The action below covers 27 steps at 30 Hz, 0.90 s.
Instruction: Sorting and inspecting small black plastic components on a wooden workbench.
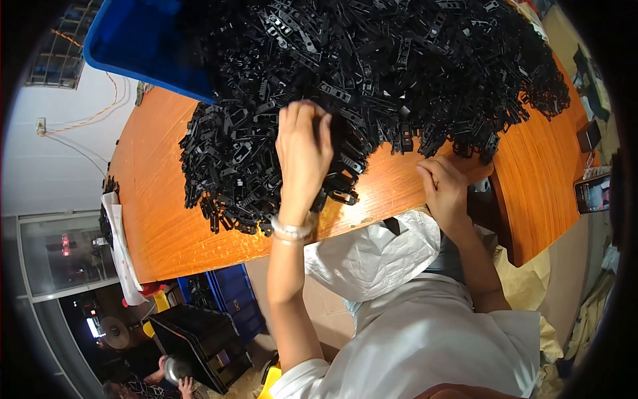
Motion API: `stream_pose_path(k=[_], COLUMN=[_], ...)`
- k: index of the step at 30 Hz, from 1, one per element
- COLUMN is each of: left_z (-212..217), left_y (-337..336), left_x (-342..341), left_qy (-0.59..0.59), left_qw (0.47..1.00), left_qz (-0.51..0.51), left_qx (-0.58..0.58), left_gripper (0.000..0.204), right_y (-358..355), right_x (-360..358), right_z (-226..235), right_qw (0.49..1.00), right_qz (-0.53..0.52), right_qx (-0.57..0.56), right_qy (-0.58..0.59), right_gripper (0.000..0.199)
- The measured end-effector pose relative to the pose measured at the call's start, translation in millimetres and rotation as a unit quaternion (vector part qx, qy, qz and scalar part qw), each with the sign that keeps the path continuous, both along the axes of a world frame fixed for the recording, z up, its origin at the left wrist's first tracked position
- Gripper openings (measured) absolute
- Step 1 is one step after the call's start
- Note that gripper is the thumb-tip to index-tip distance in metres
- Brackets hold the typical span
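Over the lap, a white bag (pixel 372 259) meets the edge of the counter (pixel 153 199), where the right hand (pixel 444 189) sits loosely curled. The left hand (pixel 304 143), well apart, bends its fingers over black parts (pixel 425 80) heaped on the counter; whether either grips one, I cannot tell. Beyond is a blue bin (pixel 153 40).

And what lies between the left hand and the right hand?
In the head view, black parts beside the left hand, then a strip of wooden tabletop toward the right hand.
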<state>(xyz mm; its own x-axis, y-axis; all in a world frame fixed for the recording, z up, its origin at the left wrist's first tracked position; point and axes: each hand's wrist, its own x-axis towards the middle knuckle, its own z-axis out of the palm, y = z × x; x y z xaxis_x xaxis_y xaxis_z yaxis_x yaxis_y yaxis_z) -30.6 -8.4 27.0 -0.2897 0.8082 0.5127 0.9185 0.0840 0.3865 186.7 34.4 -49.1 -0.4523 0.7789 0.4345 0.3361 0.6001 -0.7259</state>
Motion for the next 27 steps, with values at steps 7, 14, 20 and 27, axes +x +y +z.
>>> stream_pose_path(k=[7,14,20,27], left_z=[-16.7,-48.4,-64.2,-73.0], left_y=[-58.2,-78.2,-80.8,-77.5], left_x=[61.7,94.8,104.5,105.3], left_qy=[-0.209,-0.309,-0.316,-0.354], left_qw=[0.972,0.94,0.939,0.93], left_qz=[-0.083,-0.067,-0.078,-0.043], left_qx=[-0.061,-0.125,-0.107,-0.089], left_gripper=[0.01,0.028,0.028,0.026], right_y=[3.6,2.6,-16.1,-4.3], right_x=[-5.6,0.4,2.3,27.5], right_z=[7.4,-7.9,-5.9,-20.5], right_qw=[0.994,0.988,0.994,0.981], right_qz=[-0.058,-0.088,0.09,0.183], right_qx=[0.073,0.106,0.036,0.069], right_qy=[-0.056,-0.064,-0.045,0.018], right_gripper=[0.022,0.027,0.021,0.015])
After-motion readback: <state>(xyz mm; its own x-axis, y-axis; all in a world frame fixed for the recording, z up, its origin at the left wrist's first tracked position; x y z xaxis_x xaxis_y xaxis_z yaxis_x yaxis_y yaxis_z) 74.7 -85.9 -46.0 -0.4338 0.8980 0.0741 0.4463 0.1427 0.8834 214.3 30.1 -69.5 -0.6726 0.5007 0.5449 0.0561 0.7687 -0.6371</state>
